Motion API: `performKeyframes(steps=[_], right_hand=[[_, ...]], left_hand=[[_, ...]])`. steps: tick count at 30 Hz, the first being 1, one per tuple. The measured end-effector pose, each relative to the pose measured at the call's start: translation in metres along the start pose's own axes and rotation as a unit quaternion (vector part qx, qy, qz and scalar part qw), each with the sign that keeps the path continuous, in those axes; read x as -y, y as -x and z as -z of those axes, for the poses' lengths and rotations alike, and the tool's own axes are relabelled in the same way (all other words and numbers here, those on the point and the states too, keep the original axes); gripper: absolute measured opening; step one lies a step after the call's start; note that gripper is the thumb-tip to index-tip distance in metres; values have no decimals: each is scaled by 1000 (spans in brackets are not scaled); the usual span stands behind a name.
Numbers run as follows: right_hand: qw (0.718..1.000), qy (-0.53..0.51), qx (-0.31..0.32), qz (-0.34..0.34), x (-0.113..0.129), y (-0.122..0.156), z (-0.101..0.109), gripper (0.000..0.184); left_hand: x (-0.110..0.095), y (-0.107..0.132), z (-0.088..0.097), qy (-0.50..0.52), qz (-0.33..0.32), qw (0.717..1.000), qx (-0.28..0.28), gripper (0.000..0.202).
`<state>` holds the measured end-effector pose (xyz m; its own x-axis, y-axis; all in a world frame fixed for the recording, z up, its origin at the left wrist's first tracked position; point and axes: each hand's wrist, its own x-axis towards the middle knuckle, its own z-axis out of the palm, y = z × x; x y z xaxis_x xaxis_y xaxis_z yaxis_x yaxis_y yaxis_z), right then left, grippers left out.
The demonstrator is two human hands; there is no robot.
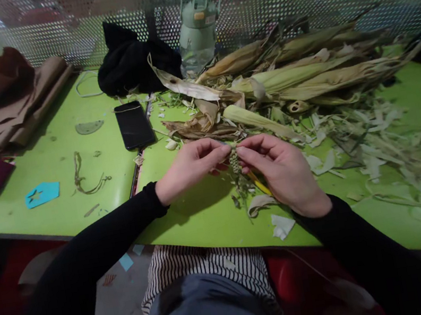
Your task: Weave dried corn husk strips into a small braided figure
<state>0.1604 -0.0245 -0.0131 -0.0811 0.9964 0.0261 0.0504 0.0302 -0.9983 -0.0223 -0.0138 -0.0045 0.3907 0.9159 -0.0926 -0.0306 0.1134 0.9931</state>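
Bottle point(196, 36) upright @ rear; contents unclear. L hand point(194, 165) & R hand point(284, 172), angled inward, pinch braided piece point(234, 163) betw. them.

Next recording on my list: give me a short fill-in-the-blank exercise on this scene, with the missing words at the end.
1. The left hand and the right hand pinch a small braided piece above a tabletop coloured ____.
2. In the picture, the phone lies to the ____ of the corn husks.
3. The star-marked tag is coloured ____.
4. Both sleeves are coloured ____.

Missing words: green; left; blue; black.
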Motion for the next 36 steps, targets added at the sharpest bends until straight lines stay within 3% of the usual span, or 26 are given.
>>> performKeyframes(steps=[2, 8, 16, 19, 23, 26, 29, 32, 36], right_hand=[[999, -41, 8, -28, 3, 0, -1, 16], [988, -122, 7, -96, 10, 3, -2, 18], [980, -154, 18, -128, 13, 4, 1, 18], [977, -154, 37, -145, 12, 5, 2, 18], [971, -169, 46, -165, 12, 6, 4, 21], [970, -175, 54, -160, 14, 7, 5, 22], [968, -180, 74, -157, 15, 9, 4, 23], [970, -181, 87, -134, 14, 13, 1, 24], [989, -141, 27, -38, 8, 17, -5, 19]], left_hand=[[-3, 2, 2, 8, -26, 1000, 8, 16], [0, 2, 7, 17, -98, 994, 44, 21], [11, 1, 1, -29, -173, 984, 20, 23], [13, 1, 1, -83, -234, 969, 8, 17], [14, 3, 1, -181, -335, 924, -27, 14], [13, 6, -1, -209, -373, 903, -40, 13], [11, 8, -4, -186, -350, 917, -53, 8], [10, 10, -9, -115, -280, 951, -69, 5], [8, 14, -18, 8, -169, 982, -81, 8]])
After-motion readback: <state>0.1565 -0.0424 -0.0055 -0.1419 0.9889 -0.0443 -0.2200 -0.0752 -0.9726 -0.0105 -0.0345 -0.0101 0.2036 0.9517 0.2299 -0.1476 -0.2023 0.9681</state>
